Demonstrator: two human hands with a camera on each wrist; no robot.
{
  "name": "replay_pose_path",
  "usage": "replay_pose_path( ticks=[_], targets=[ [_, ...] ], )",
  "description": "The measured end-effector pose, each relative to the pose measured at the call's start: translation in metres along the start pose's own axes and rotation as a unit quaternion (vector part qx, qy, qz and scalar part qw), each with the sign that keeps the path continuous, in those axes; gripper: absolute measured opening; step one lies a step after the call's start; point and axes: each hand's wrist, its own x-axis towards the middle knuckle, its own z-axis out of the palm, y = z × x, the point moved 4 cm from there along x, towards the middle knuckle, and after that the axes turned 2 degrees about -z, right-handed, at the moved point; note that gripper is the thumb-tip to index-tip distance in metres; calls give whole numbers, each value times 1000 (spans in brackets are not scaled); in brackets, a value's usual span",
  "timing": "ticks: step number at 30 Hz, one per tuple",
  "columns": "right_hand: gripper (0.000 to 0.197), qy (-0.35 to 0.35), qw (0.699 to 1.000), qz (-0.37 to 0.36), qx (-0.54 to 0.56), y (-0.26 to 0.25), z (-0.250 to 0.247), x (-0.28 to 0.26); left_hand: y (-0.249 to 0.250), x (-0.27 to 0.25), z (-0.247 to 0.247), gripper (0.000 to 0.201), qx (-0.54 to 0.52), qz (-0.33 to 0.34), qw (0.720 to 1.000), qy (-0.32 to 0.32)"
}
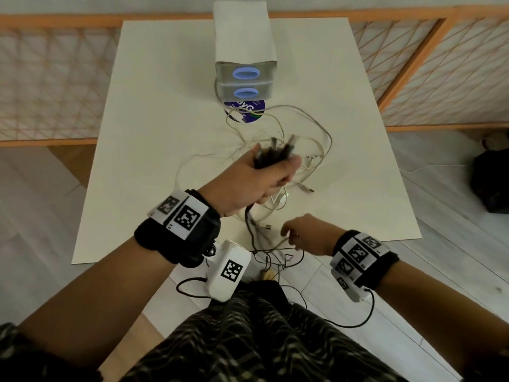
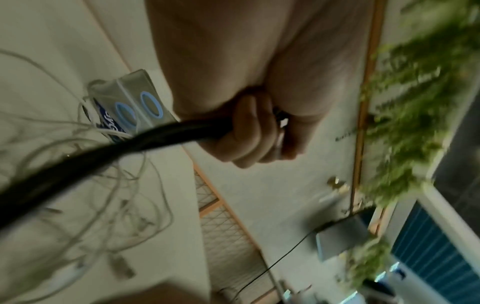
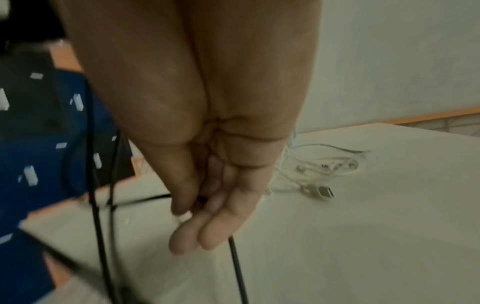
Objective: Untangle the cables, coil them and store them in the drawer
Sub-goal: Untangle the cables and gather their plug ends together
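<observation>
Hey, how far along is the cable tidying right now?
Early. Nothing looks stored: both drawers are shut. In hand: the left hand grips a bunched black cable while the right hand pinches its trailing end near the table edge. Left: the white cables remain tangled, uncoiled.

A round blue sticker lies on the pale surface toward its far edge. Wooden lattice railings run beyond the far edge. A dark bag sits on the floor off the right edge. Blurred green foliage hangs in the left wrist view
</observation>
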Motion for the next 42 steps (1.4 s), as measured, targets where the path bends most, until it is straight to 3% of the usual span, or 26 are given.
replay_pose_path(
  ticks=[2, 5, 6, 9, 10, 12, 14, 16, 18, 22, 24, 26, 29, 32, 35, 37, 39, 42],
  targets=[
    [22, 86, 993, -40, 70, -11, -22, -4, -21, 3, 0, 31, 143, -37, 988, 55],
    [19, 185, 946, -73, 256, -25, -52, -12, -53, 4, 1, 31, 141, -64, 981, 113],
    [23, 191, 907, -81, 367, -30, -57, -15, -60, 3, 0, 31, 104, -68, 983, 133],
    [30, 177, 745, -97, 636, -36, -67, -20, -73, 0, -3, 29, 20, -96, 982, 159],
    [32, 169, 710, -110, 675, -38, -71, -22, -76, -1, -2, 29, 11, -104, 985, 134],
    [30, 141, 686, -158, 696, -41, -80, -23, -78, -6, 7, 34, -7, -116, 991, 65],
    [23, 123, 719, -183, 659, -44, -85, -23, -81, -8, 11, 34, -7, -116, 993, 34],
    [22, 160, 805, -166, 546, -38, -83, -20, -79, -8, 10, 15, 26, -110, 992, 58],
    [26, 227, 875, -136, 406, -32, -78, -18, -77, -5, 3, 16, 52, -100, 987, 119],
    [46, 313, 910, -66, 264, -19, -55, -10, -68, -6, -4, 26, 24, -47, 983, 178],
    [48, 274, 938, -24, 210, -15, -40, -5, -64, -5, -6, 32, 7, -24, 980, 197],
    [42, 162, 973, 11, 165, -15, -27, -4, -60, -4, -7, 35, -1, -11, 977, 213],
    [39, 70, 985, 4, 155, -18, -18, -6, -59, -4, -6, 31, -10, -9, 978, 209],
    [41, 39, 994, 35, 91, -14, -17, -6, -60, -6, -3, 21, 113, -15, 985, 132],
    [38, 10, 998, 57, -11, -4, -22, -8, -71, -9, -7, 25, 210, -42, 973, 85],
    [35, 27, 997, 61, -24, 1, -31, -12, -82, -12, -13, 32, 220, -74, 969, 80],
    [37, 87, 995, 42, 10, 0, -40, -15, -91, -16, -18, 35, 193, -86, 974, 84],
    [50, 203, 971, -55, 114, -15, -48, -18, -95, -19, -19, 39, 156, -58, 982, 94]
  ],
)
